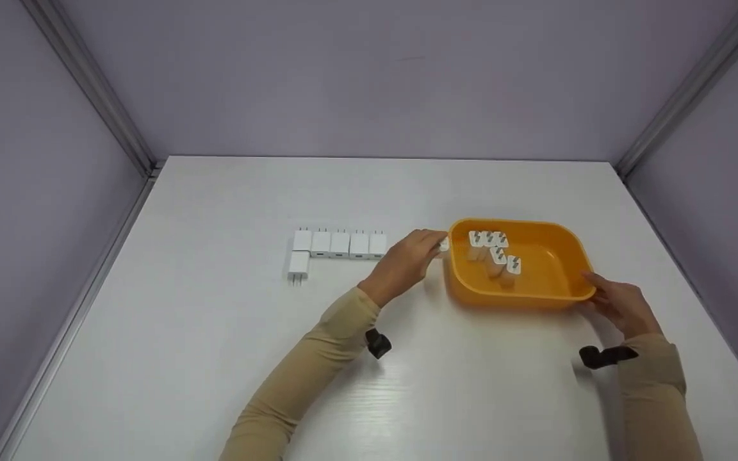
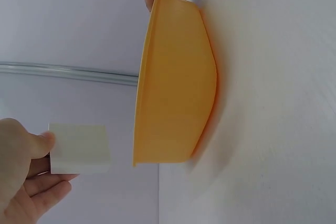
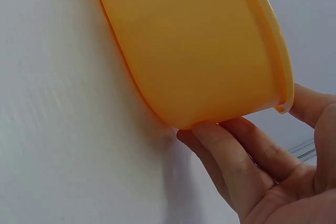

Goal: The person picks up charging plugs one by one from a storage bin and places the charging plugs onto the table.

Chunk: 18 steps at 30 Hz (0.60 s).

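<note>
My left hand [image 1: 405, 264] pinches a white plug adapter [image 2: 80, 148] between thumb and fingers, just left of the yellow bin [image 1: 545, 269]. In the left wrist view the adapter is apart from the bin's wall. My right hand [image 1: 622, 306] grips the bin's near right corner, thumb over the rim and fingers [image 3: 226, 153] against the outside wall. Inside the bin, several white plug adapters [image 1: 497, 256] stand at the left with their metal prongs up.
On the white table [image 1: 215, 358], left of the bin, several white adapters [image 1: 340, 244] lie side by side in a row. Another adapter [image 1: 298, 264] lies below the row's left end, prongs toward me. Pale walls [image 1: 369, 83] enclose the back and sides.
</note>
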### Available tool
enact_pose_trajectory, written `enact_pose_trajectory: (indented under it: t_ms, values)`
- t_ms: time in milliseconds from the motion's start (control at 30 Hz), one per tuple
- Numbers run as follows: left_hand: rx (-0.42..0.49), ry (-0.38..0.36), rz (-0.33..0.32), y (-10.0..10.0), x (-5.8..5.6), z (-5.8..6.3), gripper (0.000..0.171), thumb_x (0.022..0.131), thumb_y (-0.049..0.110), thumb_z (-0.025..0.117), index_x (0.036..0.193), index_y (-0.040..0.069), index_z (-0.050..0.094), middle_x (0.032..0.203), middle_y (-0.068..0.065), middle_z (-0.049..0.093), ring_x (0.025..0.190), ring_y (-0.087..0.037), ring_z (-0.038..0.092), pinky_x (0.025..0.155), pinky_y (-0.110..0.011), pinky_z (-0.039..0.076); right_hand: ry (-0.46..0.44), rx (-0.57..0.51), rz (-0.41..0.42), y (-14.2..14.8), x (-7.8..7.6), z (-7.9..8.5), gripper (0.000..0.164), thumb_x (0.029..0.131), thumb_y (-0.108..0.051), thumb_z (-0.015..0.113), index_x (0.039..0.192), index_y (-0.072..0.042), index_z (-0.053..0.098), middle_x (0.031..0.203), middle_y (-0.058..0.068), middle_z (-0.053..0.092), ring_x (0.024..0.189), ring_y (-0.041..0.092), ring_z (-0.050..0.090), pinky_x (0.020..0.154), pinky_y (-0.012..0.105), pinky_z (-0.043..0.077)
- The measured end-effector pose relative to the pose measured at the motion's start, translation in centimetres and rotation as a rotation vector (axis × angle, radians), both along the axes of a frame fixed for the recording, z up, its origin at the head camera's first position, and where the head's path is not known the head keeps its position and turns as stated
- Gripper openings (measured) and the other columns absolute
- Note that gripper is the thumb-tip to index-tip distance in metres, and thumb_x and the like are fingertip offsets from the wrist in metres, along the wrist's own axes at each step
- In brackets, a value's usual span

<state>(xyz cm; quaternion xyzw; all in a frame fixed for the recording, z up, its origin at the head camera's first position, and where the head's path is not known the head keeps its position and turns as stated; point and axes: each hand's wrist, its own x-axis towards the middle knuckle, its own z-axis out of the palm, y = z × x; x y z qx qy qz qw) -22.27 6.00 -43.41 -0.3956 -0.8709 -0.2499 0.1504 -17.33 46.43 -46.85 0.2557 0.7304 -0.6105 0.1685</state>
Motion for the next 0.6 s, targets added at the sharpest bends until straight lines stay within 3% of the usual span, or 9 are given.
enact_pose_trajectory:
  t_ms: [267,400,600]
  values:
    - [0.006,0.043,0.017,-2.0,0.6,-0.3,0.028,0.098,0.007,0.050,0.124,-0.002,0.057,0.118,-0.013,0.066,0.109,-0.022,0.065,0.097,-0.025,0.053,0.033,0.025,0.024,0.1,0.5,0.1,0.084,0.086,-0.052,0.064,0.144,0.002,0.035,0.082,-0.020,0.067,0.079,-0.001,0.065,0.078,0.013,0.055]
    - [-0.023,0.037,0.028,-2.7,0.9,-0.7,0.028,0.098,0.007,0.050,0.124,-0.002,0.057,0.117,-0.012,0.067,0.108,-0.022,0.066,0.096,-0.025,0.054,0.071,-0.029,0.022,-0.2,0.5,0.1,0.089,0.088,-0.046,0.064,0.148,0.007,0.025,0.084,-0.018,0.069,0.081,-0.002,0.067,0.079,0.015,0.056]
    - [-0.040,0.030,0.050,-4.1,1.3,-1.0,0.027,0.098,0.006,0.050,0.123,-0.003,0.058,0.116,-0.013,0.067,0.108,-0.023,0.066,0.094,-0.027,0.055,0.051,-0.011,0.006,-0.4,0.4,0.1,0.091,0.087,-0.047,0.066,0.148,0.006,0.024,0.083,-0.018,0.066,0.079,-0.002,0.066,0.079,0.014,0.056]
